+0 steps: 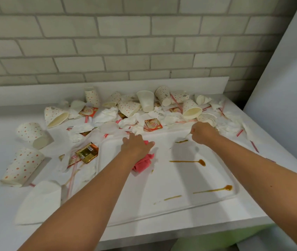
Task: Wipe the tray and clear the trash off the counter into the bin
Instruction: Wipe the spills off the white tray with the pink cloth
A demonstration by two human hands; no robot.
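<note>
A white tray [222,197] lies on the counter in front of me, smeared with brown sauce streaks [189,161]. My left hand [136,146] presses flat on a pink cloth [143,163] near the tray's far left part. My right hand [203,132] is at the tray's far edge, fingers curled round a bit of white tissue [188,136]. Trash covers the counter behind and to the left: dotted paper cups [20,167], crumpled tissues [107,113], orange sachets [152,125] and red-striped straws [239,132].
A brick wall with a low white backsplash [144,84] runs behind the counter. A white wall panel [289,78] rises at the right. A white napkin [39,203] lies at the near left. The counter's front edge [180,230] is close to me, with green below it.
</note>
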